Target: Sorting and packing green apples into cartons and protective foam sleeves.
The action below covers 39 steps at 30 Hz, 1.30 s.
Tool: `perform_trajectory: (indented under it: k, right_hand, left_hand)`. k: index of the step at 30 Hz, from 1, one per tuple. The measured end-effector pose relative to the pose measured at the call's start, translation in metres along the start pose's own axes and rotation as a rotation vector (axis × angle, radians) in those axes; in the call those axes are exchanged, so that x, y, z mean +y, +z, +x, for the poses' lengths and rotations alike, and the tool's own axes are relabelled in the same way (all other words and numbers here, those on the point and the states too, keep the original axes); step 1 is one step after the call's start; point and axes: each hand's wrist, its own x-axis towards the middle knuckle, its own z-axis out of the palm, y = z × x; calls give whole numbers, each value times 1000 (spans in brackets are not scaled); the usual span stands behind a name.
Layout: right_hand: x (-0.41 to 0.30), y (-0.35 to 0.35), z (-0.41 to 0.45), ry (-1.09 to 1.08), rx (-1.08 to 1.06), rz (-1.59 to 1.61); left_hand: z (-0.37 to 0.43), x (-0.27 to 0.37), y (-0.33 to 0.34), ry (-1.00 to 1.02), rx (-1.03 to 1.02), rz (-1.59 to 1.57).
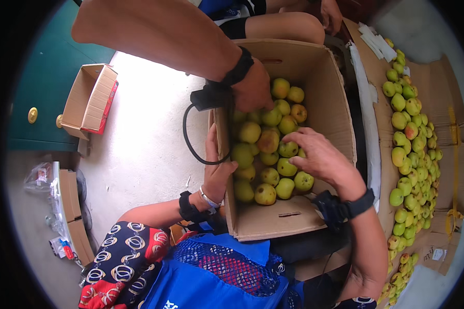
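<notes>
A deep cardboard box (255,231) stands before me, partly filled with green and reddish apples (268,140). My left hand (216,174) is on the box's left wall, its thumb over the rim and its fingers along the outside. Inside the box, my right hand (313,150) has its thumb and fingers around a green apple (288,149) that lies among the others. From the top, another person's hand (254,87) reaches into the same box and touches apples near its far left side; that wrist bears a black strap and a device with a looped cable.
Many apples (413,154) lie on flattened cardboard (448,170) at the right. An open small box (89,98) stands at the left by a green cabinet (50,77). The other person's bare knee (286,28) is beyond the box's far edge.
</notes>
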Motion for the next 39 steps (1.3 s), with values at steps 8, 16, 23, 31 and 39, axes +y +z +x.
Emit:
perform_trajectory:
  k: [8, 16, 23, 31, 39]
  right_hand:
    - [-13, 99, 77, 192, 202, 61]
    - [-45, 108, 118, 586, -53, -234]
    - [-30, 142, 133, 776, 101, -151]
    - [-4, 109, 73, 627, 144, 363]
    - [-35, 20, 8, 140, 218, 675]
  left_hand:
    - [-4, 8, -3, -27, 64, 207]
    - [-10, 12, -2, -61, 107, 129]
    - [-12, -21, -17, -22, 106, 255]
    - [-11, -9, -4, -58, 43, 20]
    - [-11, -13, -18, -45, -33, -9]
